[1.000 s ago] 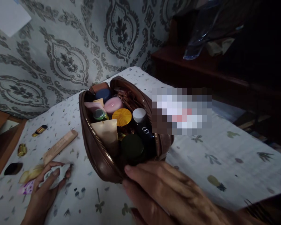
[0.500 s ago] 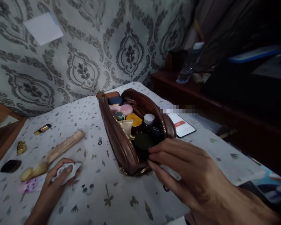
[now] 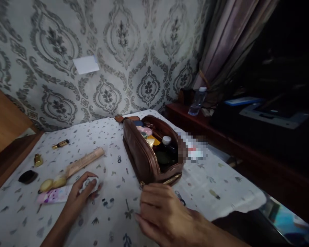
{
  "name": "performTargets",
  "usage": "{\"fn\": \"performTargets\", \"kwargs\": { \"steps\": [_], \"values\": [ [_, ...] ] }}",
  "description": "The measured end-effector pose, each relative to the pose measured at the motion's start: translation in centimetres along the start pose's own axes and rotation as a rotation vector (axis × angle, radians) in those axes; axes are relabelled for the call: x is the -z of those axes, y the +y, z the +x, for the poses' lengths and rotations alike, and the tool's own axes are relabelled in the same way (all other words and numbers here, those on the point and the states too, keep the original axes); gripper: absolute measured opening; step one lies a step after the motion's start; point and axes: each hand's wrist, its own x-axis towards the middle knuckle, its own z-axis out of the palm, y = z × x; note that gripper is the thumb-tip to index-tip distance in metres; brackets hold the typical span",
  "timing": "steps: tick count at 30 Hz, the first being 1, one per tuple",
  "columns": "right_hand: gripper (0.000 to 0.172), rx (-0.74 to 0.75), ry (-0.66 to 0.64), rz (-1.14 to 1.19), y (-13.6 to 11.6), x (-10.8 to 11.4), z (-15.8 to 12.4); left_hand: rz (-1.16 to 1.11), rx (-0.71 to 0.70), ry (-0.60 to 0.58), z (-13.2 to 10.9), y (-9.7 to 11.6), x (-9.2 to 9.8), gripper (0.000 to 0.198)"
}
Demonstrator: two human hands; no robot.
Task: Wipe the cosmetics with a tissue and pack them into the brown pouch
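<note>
A brown leather cosmetic pouch point(image 3: 141, 157) stands unzipped on a white patterned tablecloth point(image 3: 113, 206), filled with several jars and tubes. My right hand point(image 3: 162, 212) rests just in front of the pouch's near end, fingers curled and pressed together, with nothing visibly in them. My left hand point(image 3: 79, 192) lies to the left, fingers wrapped over a small white thing point(image 3: 91, 182) on the cloth. A pink tube point(image 3: 55, 195) lies beside that hand.
A long beige tube point(image 3: 84, 161), two yellowish round pieces point(image 3: 51, 183), a black compact point(image 3: 27, 176) and two gold lipsticks point(image 3: 60, 144) lie at the left. A phone point(image 3: 194, 149) lies right of the pouch. A dark wooden shelf point(image 3: 221, 133) with a water bottle point(image 3: 197, 101) stands at the right.
The view has pulled back and up. My right hand has come off the pouch's opening and now sits in front of its near end. My left hand keeps hold of the white thing.
</note>
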Motion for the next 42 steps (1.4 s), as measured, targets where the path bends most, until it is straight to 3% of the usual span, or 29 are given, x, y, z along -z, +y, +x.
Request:
{"fn": "performTargets", "kwargs": {
  "steps": [2, 5, 12, 15, 21, 24, 26, 29, 31, 38, 42],
  "values": [
    [0.029, -0.006, -0.125, 0.051, -0.2, -2.7, 1.0, -0.007, -0.055, -0.008, -0.2, 0.3, -0.1, 0.039],
    [0.025, -0.169, -0.197, 0.229, -0.2, -6.2, 3.1, 0.013, -0.140, 0.004, -0.1, 0.2, -0.1, 0.032],
    [0.025, -0.649, -0.167, 0.960, 0.1, -13.7, 7.5, 0.159, -0.364, 0.166, 0.7, -1.1, 1.3, 0.020],
    [0.028, -0.734, -0.115, 1.054, 0.4, -15.8, 7.4, 0.156, -0.383, 0.226, 0.5, -1.2, 1.5, 0.018],
    [0.036, -0.727, -0.167, 1.113, 0.7, -16.1, 6.4, 0.174, -0.433, 0.316, 0.0, -1.3, 2.2, 0.017],
    [0.039, -0.785, -0.163, 1.146, 0.7, -15.7, 6.6, 0.272, -0.450, 0.471, 0.3, -1.0, 4.1, 0.018],
    [0.038, -0.809, -0.159, 1.163, 0.6, -15.5, 6.7, 0.505, -0.442, 0.531, 0.5, -0.9, 5.9, 0.022],
    [0.037, -0.815, -0.159, 1.164, 0.5, -15.4, 6.9, 0.886, -0.388, 0.482, 0.7, -0.9, 8.3, 0.027],
    [0.037, -0.809, -0.167, 1.162, 0.5, -15.3, 6.9, 0.992, -0.349, 0.420, 0.9, -1.2, 9.4, 0.026],
    [0.034, -0.812, -0.189, 1.162, 0.4, -15.1, 6.9, 1.042, -0.305, 0.273, 1.8, -2.1, 10.5, 0.027],
    [0.033, -0.775, -0.198, 1.155, 0.5, -15.3, 6.8, 0.937, -0.359, 0.278, 1.9, -1.2, 10.8, 0.027]
  ]
}}
